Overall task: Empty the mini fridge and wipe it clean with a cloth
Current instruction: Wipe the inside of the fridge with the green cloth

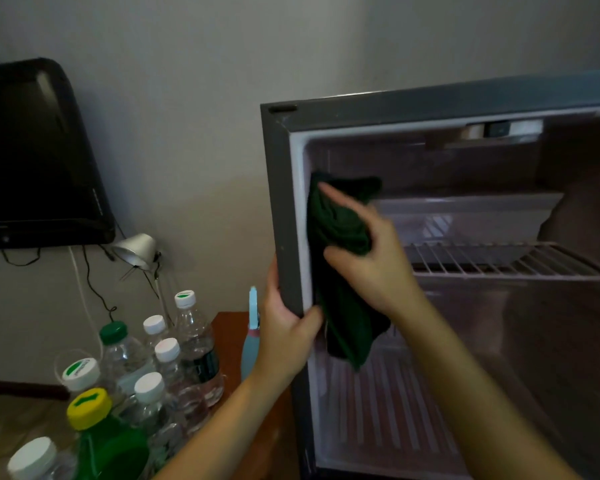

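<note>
The grey mini fridge (430,102) stands open, and nothing lies on its white wire shelves (506,261). My right hand (371,254) holds a dark green cloth (343,271) against the inner left wall, just behind the white door seal. The cloth's lower end hangs loose below the hand. My left hand (284,320) grips the fridge's left front edge, thumb on the seal and fingers round the outer side.
Several water bottles (174,358) and a green bottle with a yellow cap (94,424) stand on the wooden table left of the fridge. A light blue spray bottle (252,337) stands right beside the fridge. A black TV (39,157) and a small lamp (136,249) are on the wall.
</note>
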The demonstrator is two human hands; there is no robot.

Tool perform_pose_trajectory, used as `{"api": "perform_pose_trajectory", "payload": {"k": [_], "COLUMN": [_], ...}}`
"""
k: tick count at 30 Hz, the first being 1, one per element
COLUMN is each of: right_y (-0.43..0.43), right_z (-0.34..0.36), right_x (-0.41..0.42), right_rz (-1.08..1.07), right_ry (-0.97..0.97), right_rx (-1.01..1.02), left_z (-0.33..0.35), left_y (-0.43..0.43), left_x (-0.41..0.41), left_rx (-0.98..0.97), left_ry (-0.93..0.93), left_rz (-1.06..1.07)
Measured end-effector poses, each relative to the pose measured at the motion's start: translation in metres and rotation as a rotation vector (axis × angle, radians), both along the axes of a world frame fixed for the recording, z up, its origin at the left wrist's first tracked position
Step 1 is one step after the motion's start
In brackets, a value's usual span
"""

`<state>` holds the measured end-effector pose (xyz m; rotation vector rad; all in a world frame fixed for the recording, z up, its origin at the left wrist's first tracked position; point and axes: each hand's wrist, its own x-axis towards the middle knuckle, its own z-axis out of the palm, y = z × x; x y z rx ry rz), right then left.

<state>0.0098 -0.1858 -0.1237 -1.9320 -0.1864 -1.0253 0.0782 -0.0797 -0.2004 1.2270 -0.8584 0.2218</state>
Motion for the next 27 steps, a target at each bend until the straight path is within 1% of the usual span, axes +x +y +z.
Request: {"api": "perform_pose_trajectory", "payload": {"k": [3,6,9,12,15,17,18,19,21,22,23,25,27], "right_y": [0.014,0.006,0.002,0.009,0.015,0.01,0.008,0.007,0.002,-0.003,-0.007,-0.015,-0.022], "right_z": [-0.032,-0.019,0.009,-0.015,-0.046,-0.043,-0.036,-0.027,-0.005,0.004,0.014,0.032,0.041], "right_x": [-0.024,-0.018,-0.005,-0.011,-0.03,-0.035,-0.036,-0.036,-0.031,-0.026,-0.02,-0.005,0.012], "right_rz": [0.051,-0.015,-0.029,0.054,0.096,0.087,0.093,0.1,0.072,0.04,0.016,-0.041,-0.118], "right_ry": [-0.001,-0.03,-0.109,-0.099,0.001,0.076,0.111,0.136,0.176,0.191,0.218,0.343,0.561], "right_rx": [-0.061,-0.135,-0.093,-0.054,-0.047,-0.043,0.003,0.093,0.351,0.433,0.459,0.37,0.213], "left_z": [0.002,0.001,0.001,0.004,0.005,0.004,0.004,0.003,0.0,-0.001,-0.001,0.0,0.0], "left_y": [0.0,-0.001,0.0,-0.001,0.0,0.002,0.003,0.004,0.004,0.004,0.003,0.003,0.003], "left_x": [0.0,0.001,0.0,-0.003,-0.003,-0.001,0.0,0.0,0.001,0.001,0.001,0.001,0.001], "left_rx": [0.004,0.002,0.004,-0.014,0.006,0.026,0.032,0.036,0.05,0.056,0.055,0.055,0.062], "left_ry": [0.023,0.02,-0.003,0.006,0.019,0.011,0.01,0.006,0.002,0.001,0.0,-0.008,-0.018], "left_rz": [-0.004,0.004,0.03,0.019,-0.022,-0.02,-0.007,0.005,0.019,0.02,0.02,0.022,0.02]}}
